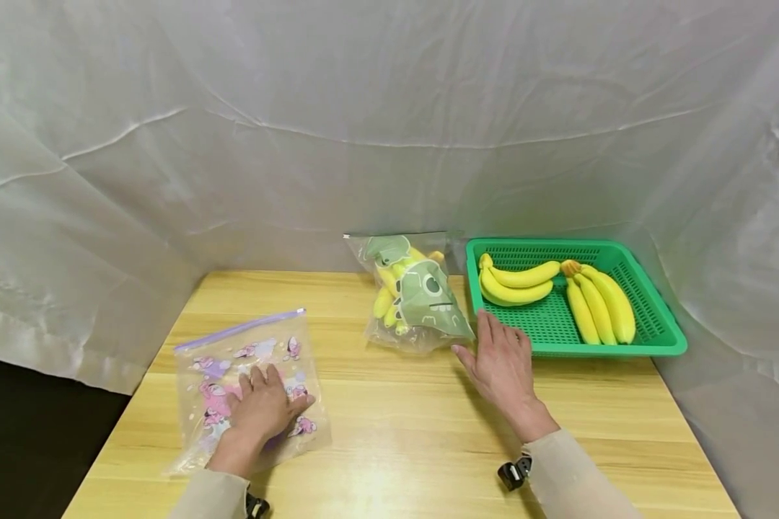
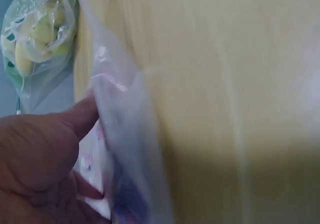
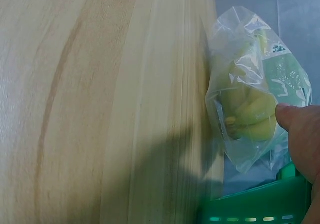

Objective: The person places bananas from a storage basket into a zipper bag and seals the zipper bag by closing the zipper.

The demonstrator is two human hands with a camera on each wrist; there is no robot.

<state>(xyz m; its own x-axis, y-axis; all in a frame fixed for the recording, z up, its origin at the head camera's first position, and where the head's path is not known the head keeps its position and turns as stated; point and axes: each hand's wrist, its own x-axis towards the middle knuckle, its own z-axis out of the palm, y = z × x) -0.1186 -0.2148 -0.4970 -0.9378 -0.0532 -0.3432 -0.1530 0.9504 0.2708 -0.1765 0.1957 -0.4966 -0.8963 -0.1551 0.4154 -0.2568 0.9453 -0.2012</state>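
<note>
My left hand (image 1: 260, 407) rests with fingers spread on a clear zip bag (image 1: 253, 342) with a purple zipper and pink cartoon prints, lying flat at the table's left. In the left wrist view the thumb (image 2: 82, 116) and fingers touch this bag's plastic (image 2: 125, 109). My right hand (image 1: 503, 360), fingers extended, hovers or rests by the near left corner of a green basket (image 1: 574, 349); contact is unclear. Just left of it stands a clear zip bag with a green dinosaur print (image 1: 431, 310), holding yellow bananas (image 1: 384, 303).
Inside the basket lie two bunches of bananas, one on the left (image 1: 519, 285) and one on the right (image 1: 600, 306). A grey cloth (image 1: 363, 144) hangs behind the wooden table (image 1: 396, 418) and along both sides.
</note>
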